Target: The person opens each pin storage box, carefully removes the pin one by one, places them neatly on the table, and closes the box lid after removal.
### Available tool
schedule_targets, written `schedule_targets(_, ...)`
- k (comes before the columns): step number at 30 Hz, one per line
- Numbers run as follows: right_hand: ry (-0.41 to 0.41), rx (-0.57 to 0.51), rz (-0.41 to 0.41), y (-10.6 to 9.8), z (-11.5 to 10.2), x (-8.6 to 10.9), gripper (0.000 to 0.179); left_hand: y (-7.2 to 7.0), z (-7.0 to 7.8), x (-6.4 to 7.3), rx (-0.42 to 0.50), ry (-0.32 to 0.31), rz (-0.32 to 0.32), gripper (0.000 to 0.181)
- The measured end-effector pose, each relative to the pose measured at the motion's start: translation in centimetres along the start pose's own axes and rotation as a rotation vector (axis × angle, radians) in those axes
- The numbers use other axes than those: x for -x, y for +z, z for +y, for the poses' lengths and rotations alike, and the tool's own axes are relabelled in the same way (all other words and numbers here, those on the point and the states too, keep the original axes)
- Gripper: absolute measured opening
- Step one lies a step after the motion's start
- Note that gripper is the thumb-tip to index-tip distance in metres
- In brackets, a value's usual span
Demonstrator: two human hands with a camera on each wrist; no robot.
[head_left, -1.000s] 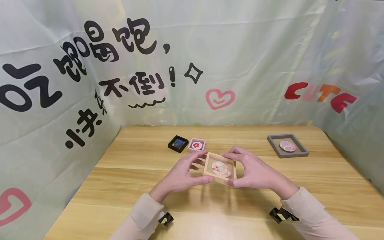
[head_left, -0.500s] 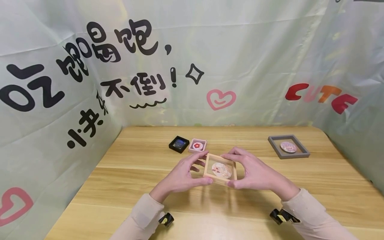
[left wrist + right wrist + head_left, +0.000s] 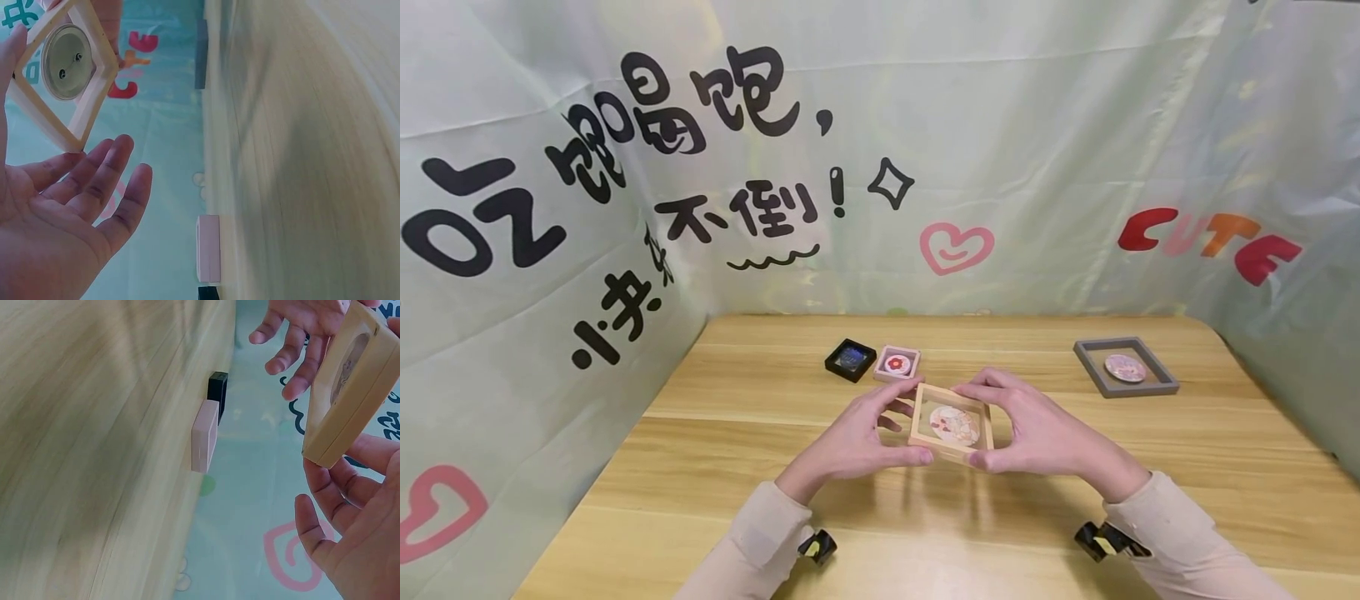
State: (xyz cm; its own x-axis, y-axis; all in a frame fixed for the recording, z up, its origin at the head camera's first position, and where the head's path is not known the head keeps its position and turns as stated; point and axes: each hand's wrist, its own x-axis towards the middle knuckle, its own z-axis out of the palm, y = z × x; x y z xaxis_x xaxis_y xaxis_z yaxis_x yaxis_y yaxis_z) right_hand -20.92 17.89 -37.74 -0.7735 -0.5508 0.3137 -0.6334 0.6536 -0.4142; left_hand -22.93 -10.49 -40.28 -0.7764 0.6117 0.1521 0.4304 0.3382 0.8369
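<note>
Both hands hold up a pale wood-coloured square display frame (image 3: pixel 949 452) above the table, in the middle of the head view. A round pinkish badge (image 3: pixel 955 425) sits in its clear centre. My left hand (image 3: pixel 861 437) grips the left corners between thumb and fingertips, its other fingers spread loosely below. On the opposite side, my right hand (image 3: pixel 1041 429) pinches the frame with its thumb at the near edge and fingers at the far edge. Metal backing with two small holes shows on the badge (image 3: pixel 67 62) in the left wrist view.
At the back of the wooden table (image 3: pixel 700 467) lie a small black frame (image 3: pixel 832 364) and, beside it, a pink frame (image 3: pixel 889 377) with a red-flower badge. Farther right is a larger grey frame (image 3: pixel 1135 389) with another round badge (image 3: pixel 1124 367). Printed cloth (image 3: pixel 1037 150) encloses the table.
</note>
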Motion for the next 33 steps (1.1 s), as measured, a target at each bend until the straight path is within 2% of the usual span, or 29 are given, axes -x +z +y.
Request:
schedule_targets(10, 0.002, -0.004, -0.009, -0.18, -0.26, -0.07, 0.080, -0.03, -0.17, -0.18, 0.067, -0.017, -0.021, 0.091)
schedule_targets(19, -0.006, -0.002, -0.005, -0.14, -0.41, -0.05, 0.081, 0.19, -0.27, -0.14, 0.101, -0.029, 0.007, 0.091)
schedule_targets(33, 0.000, -0.064, 0.038, 0.04, -0.66, 0.19, 0.084, 0.52, -0.07, 0.07, 0.152, 0.070, 0.115, 0.094)
